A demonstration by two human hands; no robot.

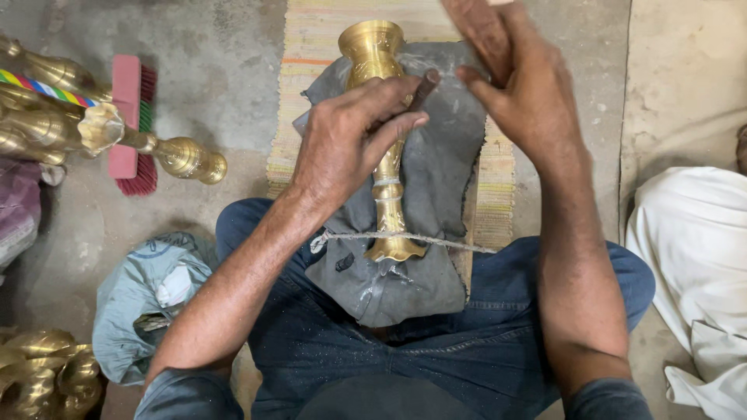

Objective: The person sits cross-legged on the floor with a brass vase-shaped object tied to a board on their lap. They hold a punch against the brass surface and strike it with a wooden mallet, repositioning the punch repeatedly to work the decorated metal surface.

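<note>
So the left hand (350, 136) is curled shut around a short dark rod-like tool (424, 88), fingers wrapped over it, and the hand sits right on top of the brass vase (381, 155), about the middle of its stem. The tool's tip pokes out past the fingers toward the upper right. The right hand (521, 85) is raised just beside it, closed on a reddish-brown wooden block (482, 31) that runs off the top of the frame; thumb and fingers pinch it from both sides.

The vase lies lengthwise away from the person, mouth at the far end, flared foot nearest the body. It rests on a grey cloth (436, 179) spread over the lap, and a thin twine (405, 237) crosses over the foot end, pulled taut from side to side. Both knees in blue jeans (482, 342) flank the cloth, so the whole thing is basically braced on the legs, no bench here.

Under the cloth there's a striped woven mat (311, 47) on a dusty concrete floor (226, 85). Off to the left, well apart from the hands, is a pile of other brass pieces (93, 128), with a pink-backed brush (128, 117) with red bristles lying behind them. More brass shapes (43, 373) sit at the lower left corner, next to a crumpled grey-blue bag (140, 288). On the right edge there's some white cloth (692, 249) bunched on the floor.
</note>
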